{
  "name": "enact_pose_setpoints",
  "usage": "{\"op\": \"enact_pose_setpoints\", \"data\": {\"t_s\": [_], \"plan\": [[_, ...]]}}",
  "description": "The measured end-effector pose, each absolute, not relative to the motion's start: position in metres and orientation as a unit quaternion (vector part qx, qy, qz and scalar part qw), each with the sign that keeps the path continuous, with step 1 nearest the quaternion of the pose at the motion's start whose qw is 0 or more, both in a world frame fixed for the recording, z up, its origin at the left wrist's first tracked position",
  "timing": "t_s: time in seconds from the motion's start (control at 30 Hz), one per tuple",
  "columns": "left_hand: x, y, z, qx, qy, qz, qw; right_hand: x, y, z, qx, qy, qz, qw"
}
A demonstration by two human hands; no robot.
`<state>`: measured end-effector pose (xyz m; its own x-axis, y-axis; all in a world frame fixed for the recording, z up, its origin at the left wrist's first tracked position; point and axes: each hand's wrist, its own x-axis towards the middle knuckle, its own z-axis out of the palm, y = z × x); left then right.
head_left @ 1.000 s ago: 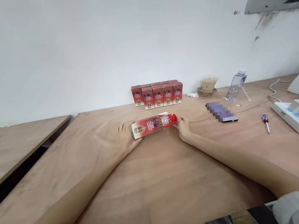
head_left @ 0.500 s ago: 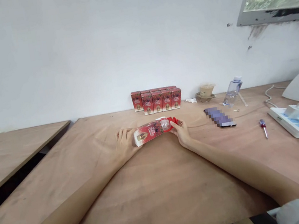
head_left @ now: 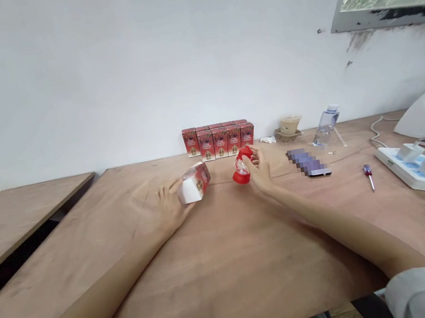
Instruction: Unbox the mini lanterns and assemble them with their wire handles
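Between box (head_left: 193, 183) and lantern (head_left: 241, 167) (bare table (head_left: 223, 187))

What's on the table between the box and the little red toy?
Nothing: in the head view, only bare table separates the box from the red toy.

Two hands are in view: the left hand (head_left: 169, 207) and the right hand (head_left: 260, 172). Take the spot between them as the clock's middle. Five red boxes (head_left: 219, 141) show their fronts in a row at twelve o'clock; whether more stand behind them cannot be told. A sixth box (head_left: 193, 183) is in the left hand at nine o'clock. One red lantern (head_left: 241, 166) is in the right hand at three o'clock. At two o'clock are one cup (head_left: 289, 124) and one water bottle (head_left: 325, 126). Farther out at three o'clock are one phone (head_left: 307, 162), one screwdriver (head_left: 369, 174) and one power strip (head_left: 415, 176). There are two tables: the near table (head_left: 230, 264) and a second table (head_left: 21, 212) at nine o'clock.
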<state>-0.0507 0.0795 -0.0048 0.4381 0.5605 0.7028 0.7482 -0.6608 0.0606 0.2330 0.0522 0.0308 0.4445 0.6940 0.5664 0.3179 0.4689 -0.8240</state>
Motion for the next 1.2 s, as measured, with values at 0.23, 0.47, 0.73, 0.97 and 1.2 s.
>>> {"op": "enact_pose_setpoints", "data": {"t_s": [0.23, 0.47, 0.73, 0.97, 1.2], "plan": [[-0.044, 0.064, -0.001, -0.826, -0.334, -0.366, 0.268, 0.232, 0.058, 0.006, -0.512, -0.566, 0.136, 0.631], [-0.040, 0.057, 0.004, -0.860, -0.298, -0.320, 0.262, 0.226, 0.044, -0.002, -0.525, -0.587, -0.007, 0.616], [-0.037, 0.051, 0.009, -0.873, -0.266, -0.310, 0.267, 0.190, 0.008, -0.007, -0.393, -0.794, -0.122, 0.449], [-0.040, 0.055, 0.001, -0.855, -0.255, -0.322, 0.317, 0.178, 0.008, -0.004, -0.414, -0.794, -0.167, 0.413], [-0.039, 0.055, 0.008, -0.861, -0.182, -0.337, 0.334, 0.178, 0.012, -0.005, -0.390, -0.809, -0.115, 0.424]]}}
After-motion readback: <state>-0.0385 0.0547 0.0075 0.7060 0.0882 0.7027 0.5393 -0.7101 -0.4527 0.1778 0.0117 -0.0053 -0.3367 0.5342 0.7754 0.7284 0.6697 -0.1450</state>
